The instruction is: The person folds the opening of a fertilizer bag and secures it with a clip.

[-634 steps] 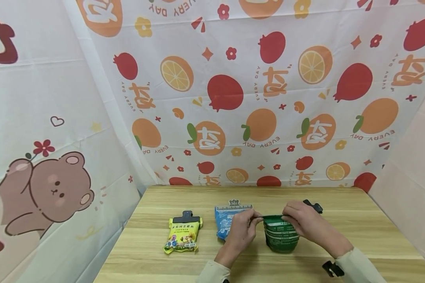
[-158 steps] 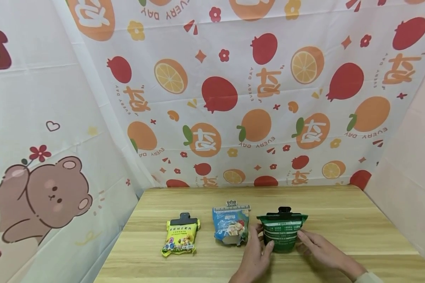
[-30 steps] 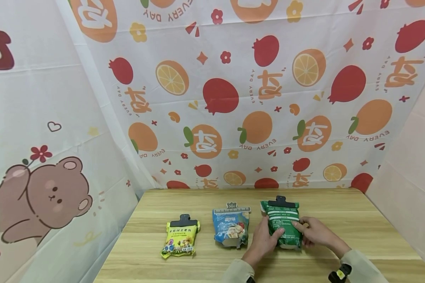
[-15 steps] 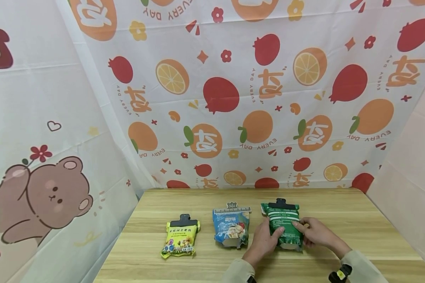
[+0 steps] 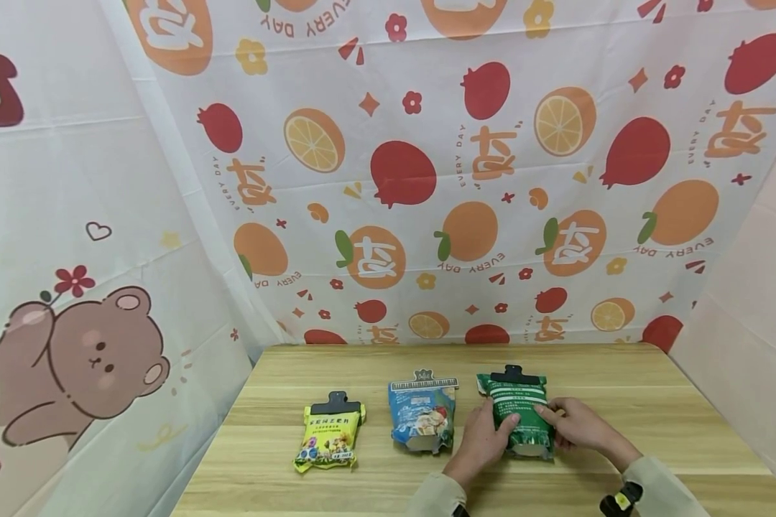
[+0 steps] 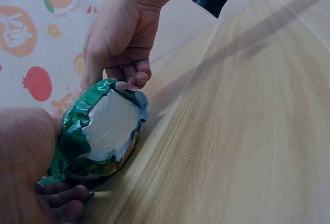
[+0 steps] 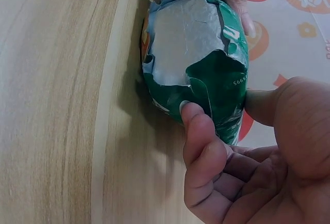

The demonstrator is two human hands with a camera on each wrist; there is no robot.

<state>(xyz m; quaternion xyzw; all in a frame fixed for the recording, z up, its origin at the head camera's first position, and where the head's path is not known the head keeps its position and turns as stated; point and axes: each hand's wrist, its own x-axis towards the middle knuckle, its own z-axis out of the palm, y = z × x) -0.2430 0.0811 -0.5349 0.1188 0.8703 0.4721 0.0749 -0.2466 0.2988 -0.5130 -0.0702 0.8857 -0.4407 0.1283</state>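
A green bag [image 5: 522, 416] with white print lies on the table on the right in the head view, a black clip [image 5: 514, 374] across its top edge. My left hand [image 5: 481, 439] holds its left side, thumb on the front. My right hand [image 5: 580, 427] grips the right side, thumb on the front and fingers at the edge. Both wrist views show the bag's bottom end, a torn green wrapper [image 7: 221, 79] around a pale silvery patch [image 6: 114, 123]. To the left lie a blue bag [image 5: 420, 416] under a ruler-patterned clip [image 5: 424, 381] and a yellow bag [image 5: 328, 439] under a black clip [image 5: 336, 404].
The wooden table [image 5: 265, 467] carries the three bags in a row. Behind it hangs a white curtain [image 5: 446, 100] printed with fruit. Another white sheet [image 5: 187, 345], with a bear on it, hangs at the left. A black wristband [image 5: 621, 499] sits on the right sleeve.
Earlier both hands pinched the green bag's top, its clip lying on the table. Later the clip was on and the bag stood more upright. Within the last second it slid slightly towards me.
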